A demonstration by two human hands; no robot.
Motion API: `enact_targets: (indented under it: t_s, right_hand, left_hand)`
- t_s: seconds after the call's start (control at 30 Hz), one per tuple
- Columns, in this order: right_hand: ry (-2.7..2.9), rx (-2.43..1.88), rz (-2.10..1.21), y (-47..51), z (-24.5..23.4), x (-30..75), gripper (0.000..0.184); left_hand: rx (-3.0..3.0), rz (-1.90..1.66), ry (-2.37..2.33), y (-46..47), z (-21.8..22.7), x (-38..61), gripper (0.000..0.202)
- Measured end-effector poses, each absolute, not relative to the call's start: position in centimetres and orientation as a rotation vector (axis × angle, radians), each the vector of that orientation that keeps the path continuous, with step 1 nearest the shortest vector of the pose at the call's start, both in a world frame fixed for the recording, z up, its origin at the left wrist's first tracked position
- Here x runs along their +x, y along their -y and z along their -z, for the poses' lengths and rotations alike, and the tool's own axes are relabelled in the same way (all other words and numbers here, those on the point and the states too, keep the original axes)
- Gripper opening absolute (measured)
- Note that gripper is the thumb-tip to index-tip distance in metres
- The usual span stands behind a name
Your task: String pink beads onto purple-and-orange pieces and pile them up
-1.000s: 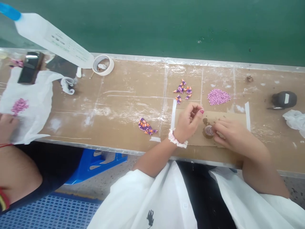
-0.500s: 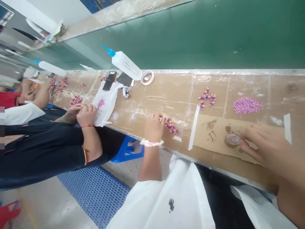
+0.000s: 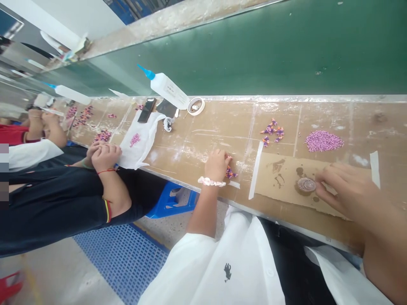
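Observation:
My left hand [image 3: 217, 165], with a pale scrunchie at the wrist, is curled over a small pile of purple-and-orange figures [image 3: 231, 173] and hides most of it. Its fingertips are closed at the pile, with an orange bit showing beside them. My right hand [image 3: 341, 186] is pinched at the edge of a small clear round dish [image 3: 306, 184]. Anything between those fingertips is too small to make out. Under the dish lies a cardboard sheet [image 3: 280, 163] with dark wet stains. Beyond it is a heap of pink-purple beads [image 3: 323, 141]; more purple-and-orange figures [image 3: 273, 131] lie to its left.
White tape strips [image 3: 256, 169] hold the cardboard to the bench. Further back stand a white bottle with a blue nozzle [image 3: 168, 91] and a tape roll [image 3: 196, 106]. A co-worker's hands [image 3: 104, 154] are at the left, near a white cloth [image 3: 143, 137] and a phone [image 3: 146, 110].
My left hand has moved right, onto the pile of figures, covering more of it. My right hand stays at the dish. The co-worker's hands have shifted left.

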State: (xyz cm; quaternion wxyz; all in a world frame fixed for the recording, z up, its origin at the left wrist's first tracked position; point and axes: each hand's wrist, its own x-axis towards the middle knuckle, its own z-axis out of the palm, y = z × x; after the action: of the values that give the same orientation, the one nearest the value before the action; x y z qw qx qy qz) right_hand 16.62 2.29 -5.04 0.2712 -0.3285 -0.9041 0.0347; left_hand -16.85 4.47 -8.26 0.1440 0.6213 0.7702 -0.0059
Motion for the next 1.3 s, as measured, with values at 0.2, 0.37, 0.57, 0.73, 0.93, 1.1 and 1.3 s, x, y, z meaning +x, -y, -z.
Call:
enact_targets:
  t_s: [0.2,0.37,0.57,0.73,0.93,1.1,1.3]
  right_hand:
    - [2.444,-0.905,-0.067,-2.3,5.1,16.7,0.021]
    - [2.444,-0.910,-0.025,-2.4,4.9,16.5,0.022]
    - [2.445,-0.907,-0.015,-2.5,5.0,16.4,0.021]
    - [2.421,-0.922,-0.005,-2.6,4.9,16.4,0.021]
    - [2.147,-0.954,-0.529,-1.4,3.7,15.7,0.019]
    - [1.660,-0.771,-1.113,-0.6,4.4,14.8,0.014]
    - [1.246,-0.601,-1.403,-1.2,5.4,13.9,0.012]
  left_hand:
    - [2.004,-0.100,-1.992,-5.6,9.2,-15.3,0.016]
    - [2.082,-0.191,-1.939,-5.2,9.3,-15.6,0.018]
    - [2.012,-0.276,-1.900,-5.2,10.0,-16.1,0.010]
    - [1.981,-0.367,-1.824,-5.3,9.4,-14.6,0.009]
    - [1.745,-0.756,-1.334,-4.3,6.8,-9.4,0.013]
    - [1.337,-0.781,-0.819,-4.5,5.8,-4.5,0.025]
    - [0.813,-0.709,-0.508,-4.7,7.0,-1.8,0.035]
